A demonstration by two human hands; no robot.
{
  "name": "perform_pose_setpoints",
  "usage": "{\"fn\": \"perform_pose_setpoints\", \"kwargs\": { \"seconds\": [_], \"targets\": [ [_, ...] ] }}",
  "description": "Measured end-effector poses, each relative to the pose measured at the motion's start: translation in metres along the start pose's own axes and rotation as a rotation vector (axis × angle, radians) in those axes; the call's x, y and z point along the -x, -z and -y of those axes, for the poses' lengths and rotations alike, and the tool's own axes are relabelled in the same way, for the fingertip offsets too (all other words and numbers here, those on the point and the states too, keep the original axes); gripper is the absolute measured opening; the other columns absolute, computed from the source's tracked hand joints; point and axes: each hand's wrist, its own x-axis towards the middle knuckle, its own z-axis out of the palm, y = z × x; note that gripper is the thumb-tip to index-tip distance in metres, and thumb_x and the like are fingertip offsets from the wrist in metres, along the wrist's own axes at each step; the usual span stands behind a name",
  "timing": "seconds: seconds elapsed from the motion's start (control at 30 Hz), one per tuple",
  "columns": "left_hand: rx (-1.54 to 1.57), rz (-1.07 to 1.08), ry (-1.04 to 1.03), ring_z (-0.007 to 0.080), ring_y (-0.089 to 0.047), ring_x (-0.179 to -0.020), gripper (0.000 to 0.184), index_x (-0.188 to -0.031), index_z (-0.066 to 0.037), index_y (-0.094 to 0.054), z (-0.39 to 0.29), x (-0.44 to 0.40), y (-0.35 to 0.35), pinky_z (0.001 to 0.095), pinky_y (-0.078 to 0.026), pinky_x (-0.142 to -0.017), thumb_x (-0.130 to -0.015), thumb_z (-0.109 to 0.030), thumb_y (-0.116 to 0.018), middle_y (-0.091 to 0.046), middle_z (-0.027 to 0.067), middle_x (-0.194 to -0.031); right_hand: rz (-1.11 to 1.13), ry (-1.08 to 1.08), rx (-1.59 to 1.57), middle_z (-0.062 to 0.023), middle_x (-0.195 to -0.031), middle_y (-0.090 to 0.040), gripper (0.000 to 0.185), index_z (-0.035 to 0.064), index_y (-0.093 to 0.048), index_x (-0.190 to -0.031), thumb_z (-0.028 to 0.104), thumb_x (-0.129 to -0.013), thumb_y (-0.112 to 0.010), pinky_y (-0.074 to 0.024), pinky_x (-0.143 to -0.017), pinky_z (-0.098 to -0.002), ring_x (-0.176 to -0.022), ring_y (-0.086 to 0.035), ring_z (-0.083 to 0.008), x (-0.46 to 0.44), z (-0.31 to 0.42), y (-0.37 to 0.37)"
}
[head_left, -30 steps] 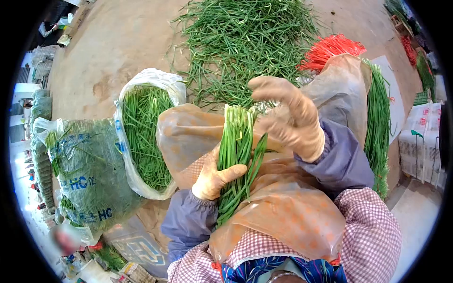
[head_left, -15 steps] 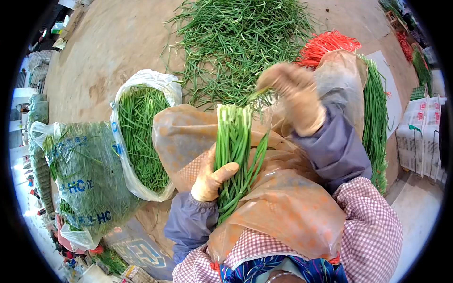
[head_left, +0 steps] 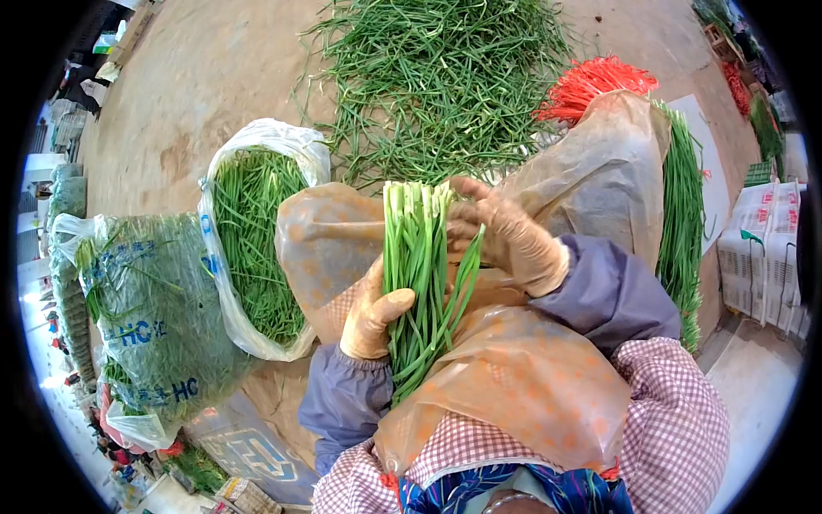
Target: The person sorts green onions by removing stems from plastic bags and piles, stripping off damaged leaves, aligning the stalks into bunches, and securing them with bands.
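Note:
My left hand point(head_left: 374, 315), in a pale glove, is closed round a bunch of garlic chives point(head_left: 415, 265) and holds it upright over my lap. The pale cut ends point(head_left: 418, 199) point away from me, and the leaf tips hang toward my apron point(head_left: 514, 377). Beside the pale ends is my right hand point(head_left: 505, 231), also gloved. Its fingers are bent but apart, slightly blurred, with the fingertips at the bunch's right edge; whether they touch it I cannot tell. A few leaves point(head_left: 467, 270) stick out from the bunch on that side.
Loose chives point(head_left: 445, 86) lie heaped on the floor ahead. Left are an open white bag of chives point(head_left: 261, 240) and a filled clear bag point(head_left: 163, 308). Red ties point(head_left: 595, 86) lie beyond my right knee, with long chives point(head_left: 681, 223) beside it. White crates point(head_left: 760, 248) stand far right.
My right hand has come back from over the loose heap to the top of the bunch. My left hand keeps its hold, and the bunch has shifted slightly left.

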Motion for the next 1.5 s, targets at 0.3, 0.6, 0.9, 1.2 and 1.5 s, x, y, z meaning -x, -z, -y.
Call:
{"fn": "perform_pose_setpoints", "kwargs": {
  "seconds": [0.3, 0.6, 0.9, 1.2, 1.5],
  "targets": [
    [0.042, -0.019, -0.019, 0.0195, -0.062, -0.104, 0.075, -0.141, 0.0, -0.041, 0.0, -0.003, -0.005, 0.0326, -0.052, -0.089, -0.082, -0.034, -0.073, -0.059, 0.0115, -0.124, -0.055, 0.101, 0.152, -0.0087, -0.118, -0.061, 0.055, 0.0039, -0.043, -0.138, 0.021, -0.092, -0.066, -0.051, -0.093, -0.0323, -0.103, -0.063, -0.0169, -0.042, -0.011, -0.036],
    [0.177, -0.018, 0.007, 0.0189, -0.064, -0.104, 0.064, -0.14, 0.002, -0.042, 0.004, -0.008, -0.002, 0.0322, -0.052, -0.092, -0.088, -0.03, -0.063, -0.062, 0.012, -0.123, 0.007, 0.082, 0.169, -0.0034, -0.113, -0.062, 0.056, 0.0067, -0.042, -0.14, 0.019, -0.092, -0.068, -0.0508, -0.092, -0.0317, -0.101, -0.062, -0.016, -0.026, 0.002, -0.019],
    [0.13, -0.028, -0.053, 0.0207, -0.061, -0.109, 0.06, -0.14, 0.001, -0.041, 0.011, -0.007, 0.001, 0.0332, -0.049, -0.096, -0.09, -0.027, -0.059, -0.059, 0.0128, -0.126, -0.032, 0.871, 1.85, -0.0095, -0.109, -0.062, 0.04, 0.0112, -0.062, -0.111, 0.038, -0.083, -0.072, -0.0349, -0.104, -0.0444, -0.111, -0.058, -0.0273, -0.006, 0.039, -0.054],
    [0.096, -0.083, -0.092, 0.0187, -0.059, -0.11, 0.063, -0.141, -0.001, -0.041, 0.013, -0.008, 0.004, 0.0328, -0.049, -0.096, -0.087, -0.025, -0.063, -0.057, 0.0106, -0.126, -0.185, 0.669, 1.842, -0.0115, -0.107, -0.061, 0.049, 0.0106, -0.06, -0.113, 0.039, -0.077, -0.076, -0.042, -0.094, -0.0474, -0.103, -0.058, -0.0328, -0.01, 0.031, -0.047],
    [0.101, -0.105, -0.09, 0.0185, -0.06, -0.11, 0.063, -0.14, 0.0, -0.041, 0.011, -0.01, -0.003, 0.0326, -0.049, -0.096, -0.086, -0.024, -0.064, -0.058, 0.0105, -0.127, 0.025, 0.397, 1.435, -0.0118, -0.098, -0.063, 0.018, 0.0048, -0.064, -0.099, 0.008, -0.083, -0.069, -0.0512, -0.079, -0.0389, -0.091, -0.064, -0.0287, -0.019, 0.035, -0.025]
  ]
}}
